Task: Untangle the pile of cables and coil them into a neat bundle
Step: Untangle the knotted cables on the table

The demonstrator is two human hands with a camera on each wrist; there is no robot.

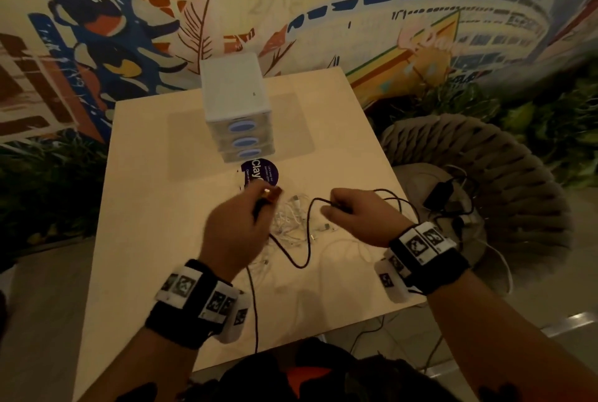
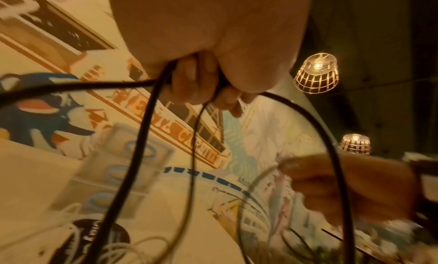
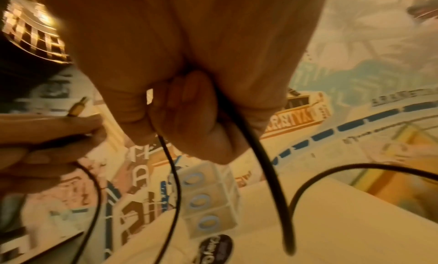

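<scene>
While both hands are up off the table, the thing to watch is how the dark cable runs between them.

Left hand: the left hand (image 1: 236, 226) is curled round the dark cable (image 1: 299, 264) just below its gold-tipped plug (image 1: 271, 195), which pokes out past the knuckles toward the table's far edge; the left wrist view shows several dark strands gathered in that fist.

Right hand: the right hand (image 1: 354, 215) is fisted on the same cable further along, over the right half of the table (image 1: 145, 239).

Run of the cable: it sags from one fist to the other in a loop that dips toward the near edge, so its free length lies across the table, left to right.

White cables: a tangled white heap (image 1: 291, 220) sits on the table under and between the hands; the dark loop crosses it.

Tail: past the right hand the dark cable arcs toward the right edge; another dark strand drops off the near edge.

Nearer hand: the left, holding the plug end, looks the natural anchor for coiling; the right feeds slack.

Snag risk: lifting the loop could drag white strands with it.
</scene>
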